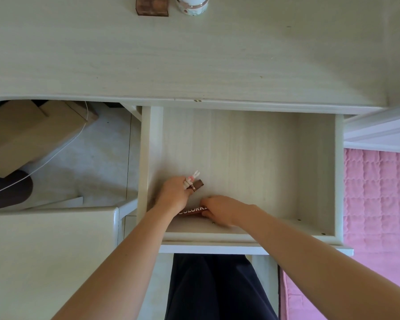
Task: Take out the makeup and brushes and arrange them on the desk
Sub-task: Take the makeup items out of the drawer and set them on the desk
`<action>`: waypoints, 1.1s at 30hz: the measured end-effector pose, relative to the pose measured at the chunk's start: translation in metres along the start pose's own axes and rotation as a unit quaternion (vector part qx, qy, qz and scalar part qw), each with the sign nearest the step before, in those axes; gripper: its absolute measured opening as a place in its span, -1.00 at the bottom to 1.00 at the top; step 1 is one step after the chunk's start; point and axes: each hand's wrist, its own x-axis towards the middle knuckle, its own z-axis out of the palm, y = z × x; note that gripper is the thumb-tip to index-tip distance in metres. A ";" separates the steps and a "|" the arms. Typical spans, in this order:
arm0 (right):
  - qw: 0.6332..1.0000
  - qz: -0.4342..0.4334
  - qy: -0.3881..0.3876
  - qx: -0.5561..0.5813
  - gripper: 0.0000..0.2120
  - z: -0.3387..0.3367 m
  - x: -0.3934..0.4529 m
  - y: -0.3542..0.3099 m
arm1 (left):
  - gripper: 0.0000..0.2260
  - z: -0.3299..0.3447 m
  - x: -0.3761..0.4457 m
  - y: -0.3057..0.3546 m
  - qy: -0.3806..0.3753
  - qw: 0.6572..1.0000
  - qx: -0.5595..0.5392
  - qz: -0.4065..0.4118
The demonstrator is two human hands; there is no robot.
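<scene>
— How much room is there in the drawer (314, 172)?

— Plenty. It is pulled well out from under the desk (194, 61), and most of its pale floor is bare toward the back and the right wall. Both hands work in the near left corner, close to the left wall and the front panel. A pink quilted cover (379, 195) lies to the right of the drawer, and a cardboard box (32, 135) sits on the floor to the left.

— What is the left hand (173, 195) doing?

— Its fingers are curled tight around two small items: a white tube with a rabbit-shaped cap (192, 177) and a brown lipstick with a rose-gold band (197, 185). Both stick out past the knuckles, pointing up and to the right.

— And the right hand (219, 210)?

— It lies low on the drawer floor, fingers bent over the right end of a reddish-brown flat case with white lettering (192, 211). The case lies between the two hands, its left end running under the left wrist. Whether it is lifted or just touched, I cannot tell.

— Anything on the desk already?

— At the far edge, a brown palette (152, 6) and, just beside it, a white round bottle (192, 5).
</scene>
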 end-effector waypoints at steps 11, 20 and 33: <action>0.996 0.023 0.055 0.073 -0.79 -0.014 -0.027 0.003 | -0.84 -0.017 -0.017 0.019 0.023 0.961 -0.268 -0.067; 0.962 0.075 0.158 0.211 -0.73 -0.036 -0.104 0.024 | -0.92 -0.028 -0.058 0.053 0.057 0.928 -0.364 -0.053; 0.835 0.036 0.271 0.478 -0.77 -0.088 -0.178 0.010 | -0.84 -0.051 -0.104 0.135 0.089 0.870 -0.483 -0.043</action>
